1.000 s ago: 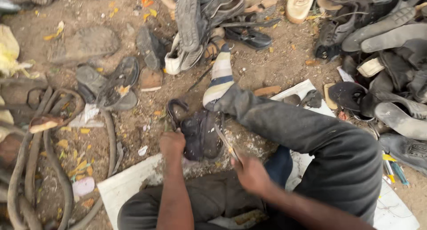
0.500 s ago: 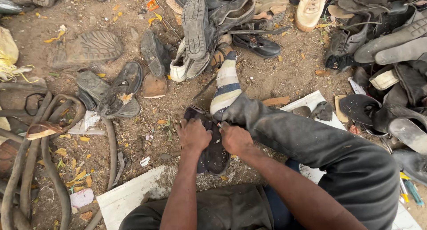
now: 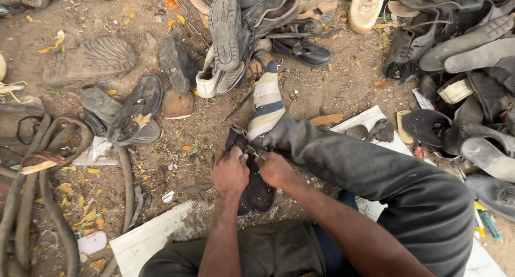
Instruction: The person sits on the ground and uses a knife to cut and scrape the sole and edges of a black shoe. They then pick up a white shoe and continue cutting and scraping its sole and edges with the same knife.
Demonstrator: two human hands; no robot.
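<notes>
I sit on the ground with my right leg stretched out, a striped sock (image 3: 266,106) on the foot. A dark worn shoe (image 3: 256,187) lies against my shin. My left hand (image 3: 229,172) grips the shoe's upper edge. My right hand (image 3: 274,168) is closed beside it, pinching a small thin metal tool (image 3: 253,152) at the shoe's rim. Both hands touch the shoe and nearly meet over it.
A pile of old shoes and soles (image 3: 236,35) lies ahead on the dirt, with more shoes heaped at the right (image 3: 472,57). Rubber strips and hoses (image 3: 32,202) curl at the left. White boards (image 3: 155,239) lie under me.
My hands came together on the dark shoe. A second ago the right hand held the tool lower and apart from the left; now both work at the shoe's upper rim.
</notes>
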